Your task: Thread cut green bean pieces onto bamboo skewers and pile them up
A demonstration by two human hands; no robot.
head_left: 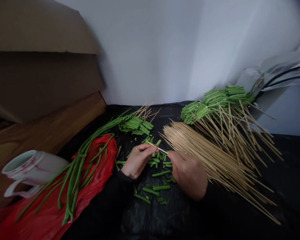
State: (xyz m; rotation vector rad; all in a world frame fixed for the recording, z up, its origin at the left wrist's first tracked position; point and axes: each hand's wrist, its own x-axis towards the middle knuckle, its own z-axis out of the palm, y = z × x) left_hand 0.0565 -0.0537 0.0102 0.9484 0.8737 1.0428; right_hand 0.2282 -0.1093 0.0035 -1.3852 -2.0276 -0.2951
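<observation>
In the middle, my left hand [139,158] pinches a short piece of green bean [158,143] between thumb and fingers. Closed around a thin bamboo skewer [163,151], my right hand [189,171] is just to its right. The skewer runs from the right fingertips across to the left thumb, its pale tip showing beyond it. It crosses the bean piece; whether it pierces it is hidden by the fingers. Cut bean pieces [161,187] lie scattered beneath both hands on black plastic sheeting [140,220].
Loose bamboo skewers [210,150] lie right of my hands. Behind them are stacked skewered beans [215,101]; a smaller skewered pile [136,125] lies at centre back. Long whole beans [76,173] rest on a red plastic bag [100,181] at left, beside a white mug [37,166]. A cardboard box [45,73] stands behind.
</observation>
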